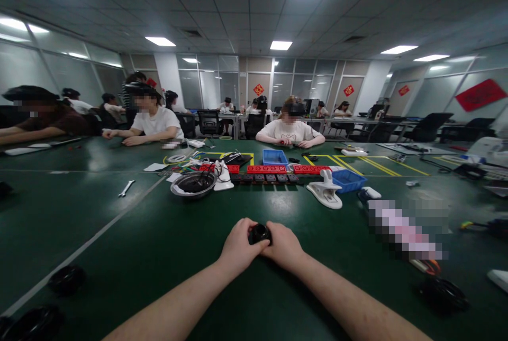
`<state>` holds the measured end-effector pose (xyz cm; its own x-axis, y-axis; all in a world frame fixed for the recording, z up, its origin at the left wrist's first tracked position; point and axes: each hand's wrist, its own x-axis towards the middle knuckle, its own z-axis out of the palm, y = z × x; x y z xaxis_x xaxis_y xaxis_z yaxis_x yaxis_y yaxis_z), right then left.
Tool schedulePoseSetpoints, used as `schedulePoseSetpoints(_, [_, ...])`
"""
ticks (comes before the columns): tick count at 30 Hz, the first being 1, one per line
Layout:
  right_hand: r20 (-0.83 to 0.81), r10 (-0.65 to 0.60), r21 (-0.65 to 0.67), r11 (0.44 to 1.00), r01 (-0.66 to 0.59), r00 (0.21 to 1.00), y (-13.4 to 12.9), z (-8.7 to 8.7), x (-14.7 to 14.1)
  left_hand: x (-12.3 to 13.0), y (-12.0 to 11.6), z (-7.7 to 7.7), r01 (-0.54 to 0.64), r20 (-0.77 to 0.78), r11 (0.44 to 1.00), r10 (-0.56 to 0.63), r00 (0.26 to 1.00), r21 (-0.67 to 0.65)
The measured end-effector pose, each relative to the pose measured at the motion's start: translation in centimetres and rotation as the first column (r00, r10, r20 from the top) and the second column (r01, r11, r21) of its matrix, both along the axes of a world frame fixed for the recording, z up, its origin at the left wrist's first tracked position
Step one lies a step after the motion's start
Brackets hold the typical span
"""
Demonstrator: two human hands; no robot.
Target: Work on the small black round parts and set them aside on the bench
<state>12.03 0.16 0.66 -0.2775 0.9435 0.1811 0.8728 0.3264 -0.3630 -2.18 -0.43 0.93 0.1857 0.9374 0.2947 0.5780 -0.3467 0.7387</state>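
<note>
Between my hands, just over the green table (222, 298), is a small round black part with a hole in its top (261, 231); I cannot make out its exact kind. My left hand (240, 243) curls around its left side, thumb across the near side. From the right, my right hand (282, 243) closes on the same part. Both hands' fingers partly cover it. Similar-looking but larger black rounded parts lie at the lower left (67, 279) and the lower right (443, 293).
Ahead stand red power-strip-like pieces (265, 169), a blue bin (274, 157), a second blue bin (349, 180), a white clamp-like base (326, 193) and a round dish (193, 185). A wrench (126, 188) lies left. A person (291, 127) sits opposite; several others sit around.
</note>
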Motion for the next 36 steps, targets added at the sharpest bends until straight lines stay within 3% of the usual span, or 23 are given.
schedulePoseSetpoints(3, [-0.119,0.185,-0.061,0.979,-0.193,0.976,0.2,0.7,0.9,-0.3,0.2,0.4,0.070,-0.016,0.997,-0.070,0.997,-0.011])
schedulePoseSetpoints(6, [-0.318,0.362,-0.185,0.883,-0.432,0.876,0.9,1.2,2.2,-0.6,0.4,0.7,0.135,-0.013,0.990,-0.136,0.991,-0.028])
schedulePoseSetpoints(9, [-0.473,0.384,-0.319,0.765,-0.560,0.793,1.6,1.5,3.1,-0.8,0.5,0.8,0.205,0.015,0.976,-0.205,0.979,-0.066])
schedulePoseSetpoints(11, [-0.503,0.363,-0.364,0.734,-0.573,0.784,1.8,1.5,3.3,-1.0,0.5,0.8,0.254,0.033,0.964,-0.252,0.967,-0.081])
schedulePoseSetpoints(19, [-0.470,0.360,-0.336,0.772,-0.540,0.806,1.8,1.6,3.3,-1.2,0.9,0.2,0.325,0.043,0.943,-0.323,0.946,-0.072])
schedulePoseSetpoints(28, [-0.503,0.316,-0.357,0.771,-0.527,0.804,2.0,1.1,3.3,-1.2,0.9,0.3,0.322,0.048,0.942,-0.319,0.947,-0.090])
schedulePoseSetpoints(36, [-0.415,0.208,-0.339,0.868,-0.363,0.886,2.2,0.1,3.1,-0.4,0.4,0.2,0.207,0.067,0.971,-0.200,0.977,-0.116])
